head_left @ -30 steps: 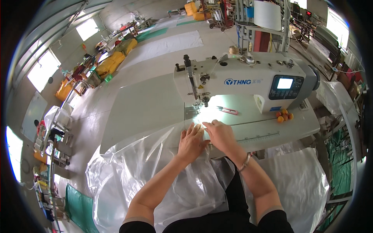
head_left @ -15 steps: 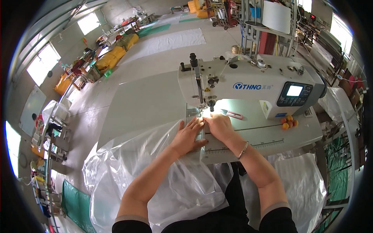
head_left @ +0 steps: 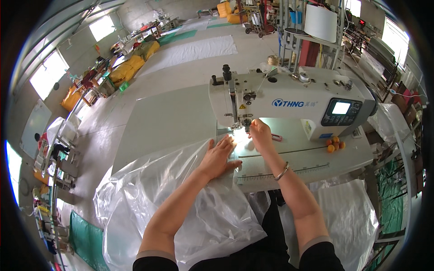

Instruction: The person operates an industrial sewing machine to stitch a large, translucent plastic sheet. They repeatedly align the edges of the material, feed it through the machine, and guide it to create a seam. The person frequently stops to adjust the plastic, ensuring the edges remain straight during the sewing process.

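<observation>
A white sewing machine [head_left: 289,99] stands across the table, its lamp lighting the needle area. Clear plastic sheeting [head_left: 181,198] spreads from near the needle over the front edge and onto my lap. My left hand [head_left: 218,157] lies flat on the sheeting just in front of the needle area, fingers stretched out and thumb apart. Raised beside the lower part of the machine head, my right hand [head_left: 261,134] has its fingers curled in a pinch. What they hold, if anything, is hidden. A pink-edged small tool [head_left: 276,137] lies behind that hand, partly covered.
Several small orange fruits [head_left: 335,144] sit on the table's right side. A ruler scale [head_left: 285,172] runs along the front. Behind the machine, a large white thread cone [head_left: 320,22] stands on a metal stand. More clear plastic [head_left: 346,217] hangs at the right.
My right hand has lifted off the sheeting by the needle and moved up and right, beside the machine head. My left hand has stayed almost in place.
</observation>
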Action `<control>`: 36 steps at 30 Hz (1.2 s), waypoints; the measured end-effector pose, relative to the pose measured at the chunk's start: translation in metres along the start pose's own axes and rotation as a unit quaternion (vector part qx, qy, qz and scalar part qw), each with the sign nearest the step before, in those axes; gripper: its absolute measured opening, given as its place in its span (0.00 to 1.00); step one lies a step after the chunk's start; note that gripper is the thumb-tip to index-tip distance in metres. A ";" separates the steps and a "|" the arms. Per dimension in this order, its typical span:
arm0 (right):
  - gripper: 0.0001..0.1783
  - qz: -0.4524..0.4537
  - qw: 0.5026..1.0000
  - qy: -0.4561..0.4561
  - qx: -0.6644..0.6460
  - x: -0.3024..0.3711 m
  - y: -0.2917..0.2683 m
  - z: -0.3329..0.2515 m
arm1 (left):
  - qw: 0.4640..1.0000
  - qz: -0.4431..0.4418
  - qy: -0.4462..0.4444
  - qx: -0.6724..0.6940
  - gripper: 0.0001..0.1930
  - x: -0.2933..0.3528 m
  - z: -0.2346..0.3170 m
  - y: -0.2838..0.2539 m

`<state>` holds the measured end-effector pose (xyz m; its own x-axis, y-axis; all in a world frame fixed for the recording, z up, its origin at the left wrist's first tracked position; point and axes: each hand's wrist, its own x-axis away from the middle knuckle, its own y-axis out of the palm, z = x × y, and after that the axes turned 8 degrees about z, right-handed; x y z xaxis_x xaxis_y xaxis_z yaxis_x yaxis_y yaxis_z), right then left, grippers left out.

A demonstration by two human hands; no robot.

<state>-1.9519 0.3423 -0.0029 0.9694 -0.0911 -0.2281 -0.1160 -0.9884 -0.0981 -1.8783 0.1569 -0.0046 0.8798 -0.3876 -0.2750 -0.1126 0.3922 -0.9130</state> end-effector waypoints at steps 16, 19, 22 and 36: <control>0.08 0.084 0.986 -0.122 0.082 -0.009 0.009 0.027 | 0.999 0.010 -0.005 -0.036 0.32 -0.005 0.011 0.000; 0.09 0.085 0.984 -0.130 0.090 -0.009 0.012 0.025 | 0.999 0.012 -0.012 -0.046 0.31 -0.005 0.013 -0.002; 0.10 0.086 0.981 -0.135 0.108 -0.011 0.011 0.030 | 0.998 0.002 -0.020 -0.051 0.31 -0.004 0.016 -0.004; 0.08 0.073 0.985 -0.135 0.078 -0.010 0.010 0.027 | 1.000 0.015 0.002 -0.027 0.31 0.013 0.022 -0.007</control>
<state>-1.9686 0.3370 -0.0275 0.8494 -0.1733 -0.4984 -0.3017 -0.9345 -0.1891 -1.8561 0.1679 0.0045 0.8737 -0.3801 -0.3035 -0.1636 0.3580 -0.9193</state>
